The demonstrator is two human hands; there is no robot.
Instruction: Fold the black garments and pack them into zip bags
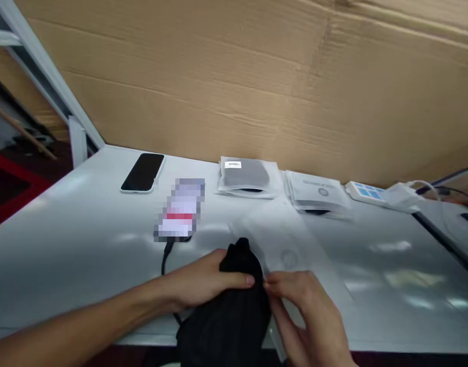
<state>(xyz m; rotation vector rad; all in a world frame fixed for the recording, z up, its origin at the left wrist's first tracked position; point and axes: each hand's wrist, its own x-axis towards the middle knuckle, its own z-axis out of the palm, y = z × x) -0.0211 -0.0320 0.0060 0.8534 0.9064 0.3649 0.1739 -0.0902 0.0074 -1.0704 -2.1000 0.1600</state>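
Note:
A black cloth item point(229, 316), bunched to a narrow tip at the top, is held over the table's front edge. My left hand point(207, 280) grips its upper part from the left, with the thumb lying across the front. Thumb and fingers of my right hand point(306, 311) are pinched at the cloth's right edge; the exact spot they hold is partly hidden. Below that hand shows a thin translucent strip point(277, 339). Behind the cloth, a frosted plastic bag point(295, 244) with a round grey mark lies flat on the table.
On the white table point(84, 244) lie a dark-screened phone point(143, 173) and a blurred-out phone point(182, 209) with a black cable point(167, 252). Two packed frosted pouches point(249, 176) point(318, 191) sit by the cardboard wall point(218, 76). A white power strip point(382, 196) stands at the right.

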